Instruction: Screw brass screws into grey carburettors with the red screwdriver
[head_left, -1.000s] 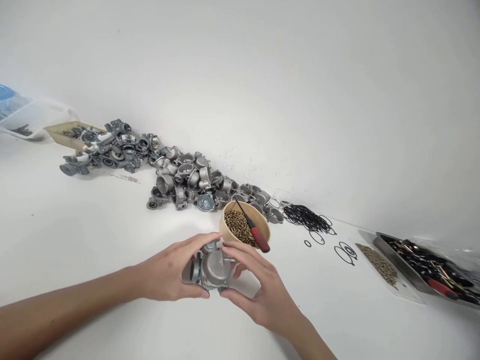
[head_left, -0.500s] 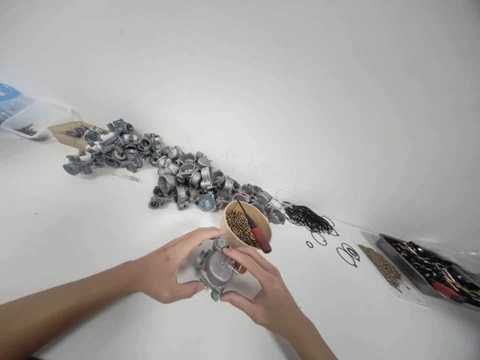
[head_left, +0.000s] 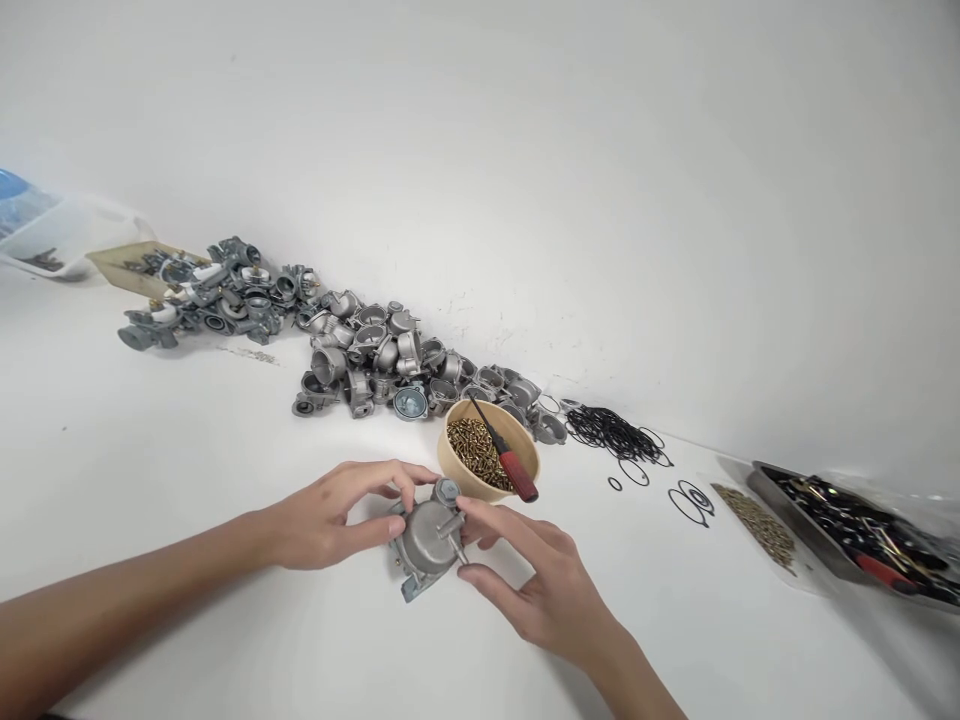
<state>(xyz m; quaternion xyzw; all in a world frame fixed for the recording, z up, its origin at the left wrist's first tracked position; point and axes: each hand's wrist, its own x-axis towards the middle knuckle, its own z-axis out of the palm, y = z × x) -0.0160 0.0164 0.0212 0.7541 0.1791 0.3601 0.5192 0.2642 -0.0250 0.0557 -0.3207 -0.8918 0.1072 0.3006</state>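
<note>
A grey metal carburetor (head_left: pixel 429 541) is between my two hands, just above or on the white table, its rounded float bowl facing up. My left hand (head_left: pixel 337 515) grips its upper left side, with the thumb on the edge of the float bowl. From the right, my right hand (head_left: pixel 546 580) holds it near the hex cap and the small pipe, thumb and fingers curled around that side. Right behind it stands a cream bowl (head_left: pixel 447 475) of brass-coloured screws (head_left: pixel 474 452). A screwdriver (head_left: pixel 517 473) with a red handle leans across the bowl.
Float bowls (head_left: pixel 371 345) lie piled along the wall, with carburetor bodies (head_left: pixel 247 295) farther left. Black rubber gaskets (head_left: pixel 615 432) lie right of the bowl. Beyond them are small brass parts (head_left: pixel 757 525) and a metal tray (head_left: pixel 810 555) of dark parts. Plastic bins (head_left: pixel 82 235) stand far left.
The carburetor has turned a little between my hands. My left thumb has moved up from its lower side to the float bowl's upper left edge. The right thumb has shifted up toward the pipe.
</note>
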